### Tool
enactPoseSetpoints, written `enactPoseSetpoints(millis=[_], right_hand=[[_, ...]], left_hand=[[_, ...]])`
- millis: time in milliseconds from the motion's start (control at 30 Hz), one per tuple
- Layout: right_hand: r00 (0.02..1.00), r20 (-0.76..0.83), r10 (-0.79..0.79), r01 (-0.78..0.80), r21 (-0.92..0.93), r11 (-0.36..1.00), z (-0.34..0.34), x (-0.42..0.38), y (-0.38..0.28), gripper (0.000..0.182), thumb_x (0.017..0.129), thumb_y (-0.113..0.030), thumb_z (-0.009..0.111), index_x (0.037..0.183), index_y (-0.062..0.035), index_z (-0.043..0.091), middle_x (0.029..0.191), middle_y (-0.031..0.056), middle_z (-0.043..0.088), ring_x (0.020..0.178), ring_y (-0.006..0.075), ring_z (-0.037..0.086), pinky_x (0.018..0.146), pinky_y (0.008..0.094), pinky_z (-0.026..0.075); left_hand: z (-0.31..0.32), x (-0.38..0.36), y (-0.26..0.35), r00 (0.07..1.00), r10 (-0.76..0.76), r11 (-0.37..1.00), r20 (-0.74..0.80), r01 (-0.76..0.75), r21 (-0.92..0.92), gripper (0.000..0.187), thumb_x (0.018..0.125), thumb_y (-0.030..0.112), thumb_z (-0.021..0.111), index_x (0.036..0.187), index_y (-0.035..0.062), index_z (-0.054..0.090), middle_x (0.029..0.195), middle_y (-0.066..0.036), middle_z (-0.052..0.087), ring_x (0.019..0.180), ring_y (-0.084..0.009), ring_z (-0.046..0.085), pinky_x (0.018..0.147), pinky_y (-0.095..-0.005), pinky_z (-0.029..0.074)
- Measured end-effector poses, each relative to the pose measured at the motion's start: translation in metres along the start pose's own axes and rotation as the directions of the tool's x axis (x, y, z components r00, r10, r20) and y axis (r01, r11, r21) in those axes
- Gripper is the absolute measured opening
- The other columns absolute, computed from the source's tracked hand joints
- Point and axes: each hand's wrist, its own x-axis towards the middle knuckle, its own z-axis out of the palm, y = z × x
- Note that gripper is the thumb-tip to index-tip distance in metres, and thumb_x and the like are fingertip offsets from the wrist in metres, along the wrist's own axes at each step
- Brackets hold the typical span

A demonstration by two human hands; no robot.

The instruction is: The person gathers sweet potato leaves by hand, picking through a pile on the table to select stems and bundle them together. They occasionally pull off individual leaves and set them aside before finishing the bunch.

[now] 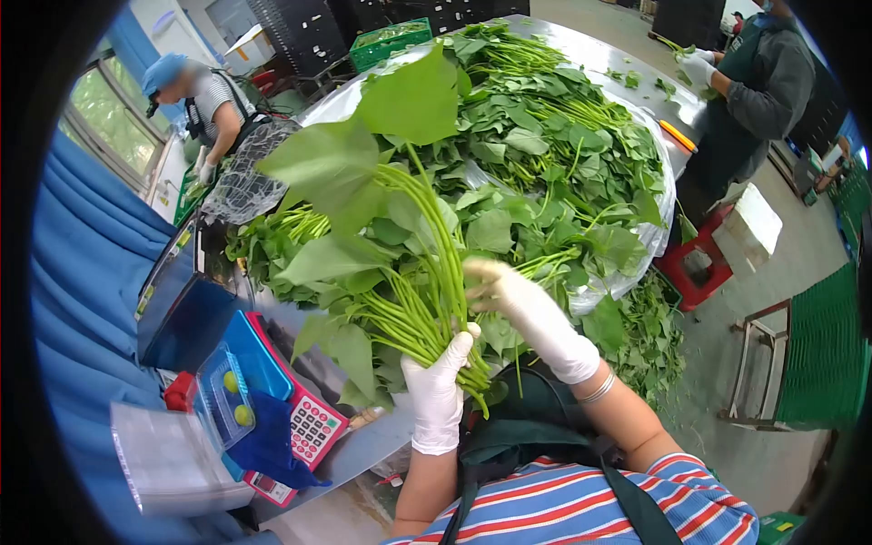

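Observation:
My left hand (437, 400), in a white glove, is closed around the lower stems of a bunch of leafy greens (420, 245). The bunch is held upright, with long pale-green stems and broad leaves fanning out at the top left. Some cut stem ends stick out below my fist. Just right of the stems is my right hand (505, 289), also gloved and blurred by motion, its fingers apart and nothing visible in them. A large heap of the same greens (554, 136) lies behind both hands on plastic sheeting over a metal table (581, 41).
At left sits a scale with a pink keypad (315, 429), beside a clear plastic box (224, 386) with two round yellow-green items. A person (222, 118) works at far left, another (763, 82) at right. A red stool (698, 271) and an orange-handled tool (678, 136) are at right.

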Motion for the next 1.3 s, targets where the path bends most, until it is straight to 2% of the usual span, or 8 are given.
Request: enactPoseSetpoints(millis=[100, 233, 367, 467, 633, 900, 1133, 1300], right_hand=[[0.979, 0.095, 0.181, -0.161, -0.186, 0.969, 0.006, -0.006, -0.006, 0.026, 0.086, -0.019, 0.053, 0.101, 0.0019, 0.059, 0.097, 0.0043, 0.059, 0.092, 0.0102, 0.050, 0.083, 0.0246, 0.039], [0.993, -0.112, 0.022, -0.057, -0.314, 0.948, 0.012, -0.005, -0.007, 0.022, 0.082, -0.020, 0.058, 0.091, -0.0003, 0.062, 0.075, 0.0140, 0.059, 0.072, 0.0229, 0.056, 0.068, 0.0296, 0.042], [0.961, -0.254, -0.107, -0.020, -0.452, 0.892, 0.005, -0.008, -0.009, 0.021, 0.082, -0.009, 0.061, 0.101, 0.0004, 0.062, 0.086, 0.0076, 0.065, 0.072, 0.0109, 0.058, 0.066, 0.0247, 0.046], [0.867, -0.222, -0.447, 0.171, -0.710, 0.683, 0.004, -0.009, 0.005, 0.024, 0.076, -0.017, 0.067, 0.096, -0.0045, 0.063, 0.068, 0.0096, 0.058, 0.059, 0.0223, 0.055, 0.055, 0.0309, 0.044], [0.899, -0.071, -0.433, 0.236, -0.754, 0.613, 0.011, -0.019, 0.005, 0.026, 0.070, -0.016, 0.071, 0.095, -0.0079, 0.064, 0.069, 0.0078, 0.059, 0.060, 0.0213, 0.057, 0.056, 0.0308, 0.045], [0.989, -0.043, -0.139, 0.098, -0.509, 0.855, 0.012, -0.028, 0.011, 0.021, 0.074, -0.012, 0.068, 0.094, -0.0051, 0.067, 0.078, 0.0071, 0.064, 0.068, 0.0157, 0.060, 0.063, 0.0256, 0.046], [0.845, -0.535, 0.003, 0.282, 0.450, 0.847, 0.020, -0.017, 0.031, 0.010, 0.091, -0.014, 0.048, 0.096, -0.0055, 0.048, 0.060, -0.0038, 0.040, 0.053, 0.0064, 0.039, 0.052, 0.0221, 0.036], [0.848, -0.528, 0.048, 0.154, 0.333, 0.930, 0.003, -0.025, 0.022, 0.011, 0.092, -0.020, 0.047, 0.094, -0.0092, 0.050, 0.057, -0.0083, 0.027, 0.047, 0.0017, 0.022, 0.042, 0.0188, 0.018]], left_hand=[[-0.002, 0.001, -0.012, 0.998, 0.064, 0.998, 0.027, -0.064, 0.004, 0.028, 0.075, 0.000, 0.066, 0.102, 0.0000, 0.057, 0.092, -0.006, 0.062, 0.071, -0.0092, 0.057, 0.059, -0.0197, 0.043], [-0.008, 0.003, -0.013, 0.994, 0.030, 0.999, -0.106, -0.026, 0.036, 0.024, 0.077, -0.002, 0.064, 0.100, -0.0017, 0.056, 0.095, -0.009, 0.061, 0.065, -0.0083, 0.052, 0.056, -0.0210, 0.042], [-0.009, 0.009, -0.012, 0.981, 0.059, 0.991, -0.185, -0.080, -0.110, 0.015, 0.081, -0.003, 0.057, 0.096, -0.0009, 0.054, 0.096, -0.014, 0.061, 0.059, -0.0069, 0.046, 0.051, -0.0210, 0.037], [-0.010, 0.014, -0.016, 0.967, 0.091, 0.977, -0.238, -0.133, -0.169, 0.021, 0.080, -0.003, 0.058, 0.101, -0.0008, 0.052, 0.101, -0.017, 0.060, 0.062, -0.0079, 0.047, 0.051, -0.0216, 0.037], [-0.004, 0.014, -0.017, 0.978, 0.106, 0.947, -0.179, -0.154, -0.282, 0.031, 0.077, -0.004, 0.061, 0.105, -0.0006, 0.050, 0.095, -0.013, 0.060, 0.063, -0.0092, 0.048, 0.054, -0.0221, 0.039], [-0.006, 0.008, -0.012, 0.984, 0.099, 0.984, -0.147, -0.119, -0.133, 0.028, 0.076, -0.004, 0.062, 0.100, 0.0027, 0.050, 0.088, -0.009, 0.057, 0.061, -0.0092, 0.046, 0.054, -0.0212, 0.039], [-0.008, 0.013, -0.011, 0.977, 0.148, 0.986, -0.151, -0.158, -0.057, 0.022, 0.076, -0.003, 0.062, 0.096, 0.0012, 0.054, 0.087, -0.007, 0.058, 0.060, -0.0080, 0.046, 0.051, -0.0211, 0.038], [-0.024, 0.034, 0.016, 0.848, 0.280, 0.930, -0.451, -0.355, -0.091, 0.019, 0.076, -0.003, 0.064, 0.092, 0.0027, 0.056, 0.080, -0.003, 0.055, 0.060, -0.0086, 0.049, 0.051, -0.0208, 0.038]])
